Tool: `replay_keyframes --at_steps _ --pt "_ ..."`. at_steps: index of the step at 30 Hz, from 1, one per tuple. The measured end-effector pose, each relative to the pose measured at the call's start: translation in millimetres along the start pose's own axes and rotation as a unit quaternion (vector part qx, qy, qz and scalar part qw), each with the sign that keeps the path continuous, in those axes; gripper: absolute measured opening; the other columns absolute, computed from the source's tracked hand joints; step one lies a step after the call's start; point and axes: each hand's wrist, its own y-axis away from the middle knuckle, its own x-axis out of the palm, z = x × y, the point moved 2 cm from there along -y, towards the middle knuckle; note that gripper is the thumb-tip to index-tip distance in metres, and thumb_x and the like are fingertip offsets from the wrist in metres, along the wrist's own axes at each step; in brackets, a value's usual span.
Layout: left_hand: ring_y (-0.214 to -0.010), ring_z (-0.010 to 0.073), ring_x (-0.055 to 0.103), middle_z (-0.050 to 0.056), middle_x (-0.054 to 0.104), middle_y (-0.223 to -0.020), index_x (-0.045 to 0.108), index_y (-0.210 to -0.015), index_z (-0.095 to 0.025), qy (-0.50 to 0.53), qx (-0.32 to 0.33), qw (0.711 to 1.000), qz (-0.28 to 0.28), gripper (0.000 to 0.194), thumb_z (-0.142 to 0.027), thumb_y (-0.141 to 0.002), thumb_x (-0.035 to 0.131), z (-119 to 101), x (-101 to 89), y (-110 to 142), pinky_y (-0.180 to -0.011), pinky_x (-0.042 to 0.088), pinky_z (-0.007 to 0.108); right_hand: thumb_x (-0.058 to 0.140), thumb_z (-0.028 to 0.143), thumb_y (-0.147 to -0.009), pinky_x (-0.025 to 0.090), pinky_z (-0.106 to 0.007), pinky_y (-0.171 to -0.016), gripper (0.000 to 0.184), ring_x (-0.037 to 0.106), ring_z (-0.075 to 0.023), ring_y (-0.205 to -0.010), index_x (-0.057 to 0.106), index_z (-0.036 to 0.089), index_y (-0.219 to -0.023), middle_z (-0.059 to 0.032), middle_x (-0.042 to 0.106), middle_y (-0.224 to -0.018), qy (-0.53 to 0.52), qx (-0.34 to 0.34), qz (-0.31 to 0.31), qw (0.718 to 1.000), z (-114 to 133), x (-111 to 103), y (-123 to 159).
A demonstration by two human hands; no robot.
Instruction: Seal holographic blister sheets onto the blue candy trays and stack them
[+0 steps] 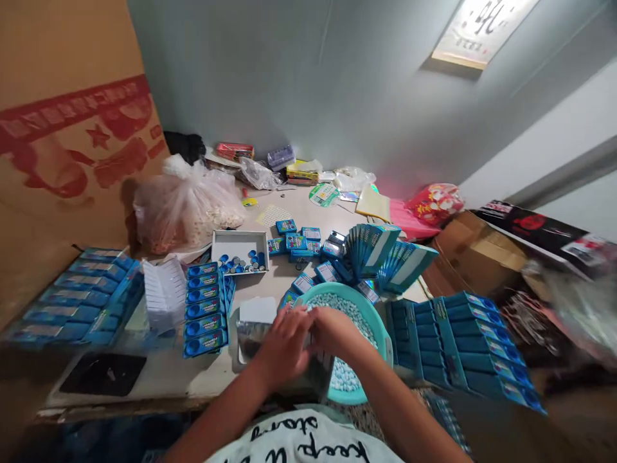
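Observation:
Close together at the table's front, my left hand [284,350] and my right hand [337,331] have their fingers bent inward, fingertips almost meeting. A dark, shiny object [322,374] shows below and between them; blur and the hands hide what it is. My right hand lies over the left part of a turquoise basin [389,347] filled with small pale-blue pieces [344,376]. Beside my left hand is a whitish tray [258,308] with something dark and reflective in it. Small blue boxes [303,283] lie just beyond the basin.
Blue cartons stand in rows at the left [74,296] and right [463,341]. A blue strip of packs [205,308] lies left of centre. Behind are a white box [240,239] with round caps, a tied plastic bag [187,206], fanned blue cards [369,247] and a cardboard box [467,251].

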Motion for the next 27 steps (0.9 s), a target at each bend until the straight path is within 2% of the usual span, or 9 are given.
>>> replay_keyframes --at_steps 1,3,6,8,11,13,16,22,27 --pt "-0.132 0.0301 0.048 0.015 0.056 -0.137 0.016 -0.155 -0.021 -0.01 0.003 1.0 -0.002 0.078 -0.029 -0.089 0.057 6 -7.9 -7 -0.114 0.032 0.055 0.065 0.014 -0.075 0.041 -0.03 -0.075 0.012 0.061 -0.022 -0.08 0.076 0.019 -0.078 -0.0071 0.072 -0.082 0.013 -0.001 -0.014 1.0 11 -10 10" --pt "-0.131 0.0293 0.049 0.015 0.054 -0.14 0.016 -0.155 -0.022 -0.025 0.009 1.0 -0.003 0.078 -0.038 -0.091 0.058 16 -19.5 -16 -0.113 0.035 0.053 0.055 0.016 -0.084 0.04 -0.03 -0.074 0.02 0.061 -0.0211 -0.08 0.075 0.019 -0.081 -0.0086 0.07 -0.086 0.049 -0.02 -0.027 0.998 28 -28 28" --pt "-0.121 0.024 0.059 0.01 0.062 -0.133 0.045 -0.142 -0.026 -0.049 0.068 0.996 -0.001 0.049 -0.034 -0.095 0.054 19 -28.8 -25 -0.113 0.034 0.05 0.051 0.018 -0.09 0.041 -0.027 -0.07 0.025 0.061 -0.0175 -0.077 0.074 0.021 -0.081 -0.0053 0.069 -0.086 0.041 -0.062 -0.056 0.996 43 -46 50" --pt "-0.107 0.0179 0.066 0.005 0.07 -0.121 0.059 -0.127 -0.026 -0.067 0.125 0.989 -0.047 0.032 -0.026 -0.095 0.055 12 -34.6 -31 -0.112 0.035 0.044 0.052 0.021 -0.091 0.043 -0.025 -0.067 0.024 0.062 -0.016 -0.074 0.075 0.022 -0.085 -0.0034 0.07 -0.085 -0.031 -0.069 -0.094 0.993 42 -52 60" --pt "-0.096 0.0139 0.069 0.0 0.075 -0.111 0.065 -0.117 -0.027 -0.099 0.171 0.97 -0.143 0.028 -0.018 -0.091 0.062 -5 -44.0 -42 -0.111 0.036 0.038 0.057 0.028 -0.091 0.049 -0.026 -0.067 0.019 0.066 -0.0169 -0.075 0.075 0.021 -0.094 -0.0041 0.074 -0.087 -0.205 -0.075 -0.141 0.966 32 -56 67" --pt "-0.101 0.015 0.069 -0.001 0.075 -0.112 0.065 -0.118 -0.028 -0.122 0.184 0.962 -0.161 0.032 -0.015 -0.089 0.063 -18 -47.3 -49 -0.116 0.03 0.041 0.061 0.031 -0.089 0.052 -0.028 -0.069 0.019 0.068 -0.0186 -0.078 0.075 0.019 -0.094 -0.0064 0.076 -0.089 -0.283 -0.089 -0.157 0.942 24 -61 69" --pt "-0.117 0.0183 0.063 0.0 0.071 -0.122 0.063 -0.124 -0.028 -0.162 0.189 0.955 -0.162 0.038 -0.011 -0.09 0.06 -34 -47.6 -54 -0.122 0.017 0.048 0.067 0.032 -0.084 0.053 -0.03 -0.07 0.018 0.069 -0.0201 -0.076 0.076 0.017 -0.088 -0.0082 0.076 -0.085 -0.315 -0.099 -0.166 0.929 17 -75 70" --pt "-0.133 0.0234 0.052 0.0 0.067 -0.129 0.065 -0.122 -0.031 -0.26 0.156 0.935 -0.184 0.037 -0.013 -0.089 0.062 -46 -48.1 -40 -0.123 0.011 0.054 0.069 0.033 -0.08 0.051 -0.028 -0.064 0.018 0.068 -0.0187 -0.072 0.075 0.016 -0.084 -0.0077 0.076 -0.081 -0.334 -0.127 -0.123 0.926 20 -96 64" --pt "-0.126 0.0241 0.057 0.004 0.071 -0.122 0.059 -0.127 -0.025 -0.292 0.077 0.933 -0.196 0.04 -0.019 -0.089 0.065 -57 -64.9 -27 -0.121 0.013 0.057 0.067 0.03 -0.083 0.049 -0.026 -0.061 0.016 0.066 -0.0166 -0.07 0.075 0.017 -0.087 -0.0064 0.075 -0.082 -0.319 -0.184 -0.033 0.929 35 -94 50"
